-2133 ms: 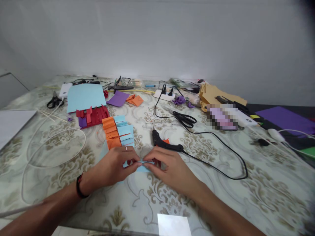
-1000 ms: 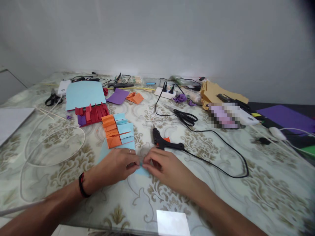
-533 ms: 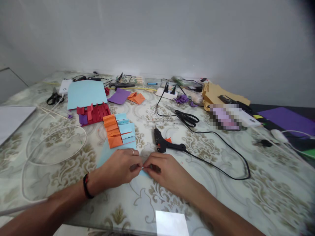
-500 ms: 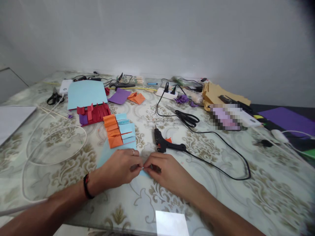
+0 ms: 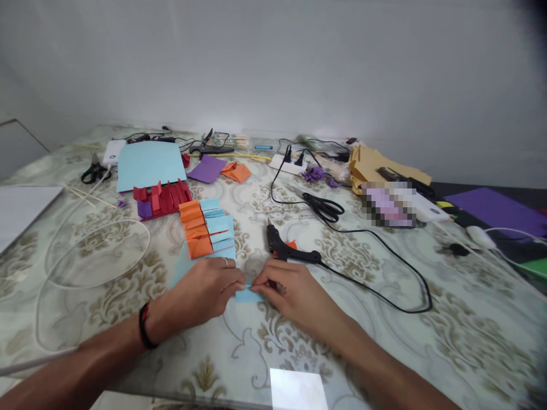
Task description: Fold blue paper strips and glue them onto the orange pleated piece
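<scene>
Near the middle of the table, my left hand (image 5: 209, 287) and my right hand (image 5: 284, 287) face each other with fingertips pinched on a small light blue paper (image 5: 248, 294). Its raised edge shows between them. Beyond my left hand lie pleated orange paper (image 5: 196, 229) and pleated light blue paper (image 5: 220, 228), partly over a flat blue sheet (image 5: 182, 265). A black glue gun (image 5: 293, 250) rests just beyond my right hand, with a scrap of orange paper behind it.
Black scissors (image 5: 323, 206) and a white power strip (image 5: 288, 164) lie further back. Pleated red paper (image 5: 164, 199) and a blue stack (image 5: 150, 165) are at the left. A white cable (image 5: 147, 245) loops on the left; brown paper (image 5: 384, 165) sits at the back right.
My hands have moved slightly apart, and more of the small blue paper shows between and below the fingertips. The view has shifted a little.
</scene>
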`<state>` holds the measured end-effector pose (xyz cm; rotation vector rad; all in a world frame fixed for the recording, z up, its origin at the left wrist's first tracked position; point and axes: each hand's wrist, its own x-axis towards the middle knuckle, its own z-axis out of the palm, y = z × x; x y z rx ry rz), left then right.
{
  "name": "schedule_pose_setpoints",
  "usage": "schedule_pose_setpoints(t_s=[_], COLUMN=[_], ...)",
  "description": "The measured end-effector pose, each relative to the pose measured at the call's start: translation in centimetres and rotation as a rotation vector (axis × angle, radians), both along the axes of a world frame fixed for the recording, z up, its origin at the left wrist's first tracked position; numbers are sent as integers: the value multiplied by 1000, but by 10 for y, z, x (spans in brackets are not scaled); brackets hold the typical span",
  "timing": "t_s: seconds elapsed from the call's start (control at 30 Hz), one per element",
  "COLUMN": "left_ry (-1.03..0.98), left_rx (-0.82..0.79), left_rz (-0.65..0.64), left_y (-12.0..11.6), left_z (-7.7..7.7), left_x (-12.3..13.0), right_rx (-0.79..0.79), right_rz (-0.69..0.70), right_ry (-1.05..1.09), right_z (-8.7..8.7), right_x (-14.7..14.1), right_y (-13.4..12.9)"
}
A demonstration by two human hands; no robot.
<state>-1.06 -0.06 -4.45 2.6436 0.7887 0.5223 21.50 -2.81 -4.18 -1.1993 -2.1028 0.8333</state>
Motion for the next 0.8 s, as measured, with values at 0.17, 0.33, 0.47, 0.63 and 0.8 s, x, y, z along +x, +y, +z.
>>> schedule_pose_setpoints(t_s=[0.17, 0.33, 0.47, 0.63, 0.8], left_ry=[-90, -139, -151, -174, -226], left_rx=[-63, -93, -106, -178, -144], left_rz=[15, -15, -14, -25, -54], left_y=[5, 14, 13, 12, 13], left_z=[2, 3, 5, 5, 6], left_x=[-1, -3, -1, -1, 0], right_rx=[83, 136, 126, 146, 82], right_rz=[3, -2, -34, -10, -29], right_ry=[36, 7, -6, 36, 39], right_z=[-1, -6, -1, 2, 3], right_x=[1, 3, 4, 4, 4], right_y=[0, 4, 3, 1, 2])
